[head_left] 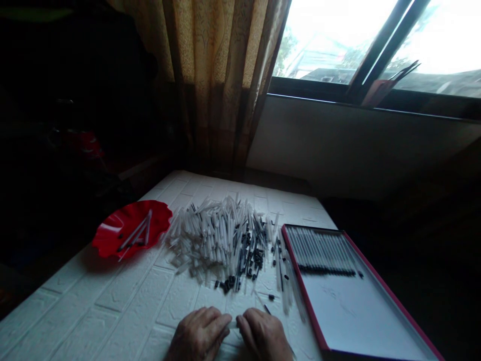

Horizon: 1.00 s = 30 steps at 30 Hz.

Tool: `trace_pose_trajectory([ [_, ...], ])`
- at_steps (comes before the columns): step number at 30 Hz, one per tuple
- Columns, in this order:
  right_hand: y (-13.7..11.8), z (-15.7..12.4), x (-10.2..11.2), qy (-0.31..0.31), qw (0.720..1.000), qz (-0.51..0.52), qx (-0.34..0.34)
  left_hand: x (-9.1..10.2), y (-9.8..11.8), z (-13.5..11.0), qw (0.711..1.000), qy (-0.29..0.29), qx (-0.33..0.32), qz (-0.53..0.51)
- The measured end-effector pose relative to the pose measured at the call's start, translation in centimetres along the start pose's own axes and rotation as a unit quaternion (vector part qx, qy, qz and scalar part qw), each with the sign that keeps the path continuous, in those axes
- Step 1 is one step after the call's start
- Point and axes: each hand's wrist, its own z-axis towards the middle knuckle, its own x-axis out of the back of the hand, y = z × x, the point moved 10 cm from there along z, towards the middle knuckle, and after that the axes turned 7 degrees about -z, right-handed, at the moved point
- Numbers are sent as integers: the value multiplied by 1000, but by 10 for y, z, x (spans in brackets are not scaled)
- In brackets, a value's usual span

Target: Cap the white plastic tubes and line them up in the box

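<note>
At the near edge of the white table, my left hand (203, 332) and my right hand (263, 332) face each other with fingers pinched. A short stretch of a translucent pen piece (233, 325) shows between the fingertips; the rest is hidden in the hands. A dark-tipped thin pen part (267, 309) shows just beyond my right hand, and I cannot tell if the hand touches it. Ahead lies a heap of clear pen barrels (218, 225), with translucent caps (188, 260), dark refills (242, 250) and small black plugs (226, 286) around its near side.
On the right, a red-rimmed tray (361, 311) holds a row of pens (323, 248) with black ends. Loose barrels (287, 291) lie along its left side. A red scalloped bowl (108, 235) with a few pen parts stands at left. Curtain (214, 75) and window (323, 45) are behind.
</note>
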Motion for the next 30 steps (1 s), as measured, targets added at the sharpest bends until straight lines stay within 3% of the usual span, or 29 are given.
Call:
trace_pose_trajectory([
  [4,11,-7,-13,-14,995,86,-53,-1,0,1,1000,-3,-1,6],
  [7,22,-17,-17,10,972,200,-121,-3,-1,0,1000,-12,2,1],
  [10,26,-26,-24,29,950,276,-142,-3,-2,1,1000,-16,4,-11],
  [17,27,-24,-25,38,957,247,-147,0,-1,2,1000,-1,7,-13],
  [23,25,-12,-25,-5,975,174,-140,-1,-1,2,1000,-1,-2,-9],
  [26,28,-14,-30,-15,965,206,-160,-2,-3,2,1000,-3,4,-11],
  [30,34,-23,-27,26,936,297,-186,-3,-5,0,1000,-7,17,-20],
])
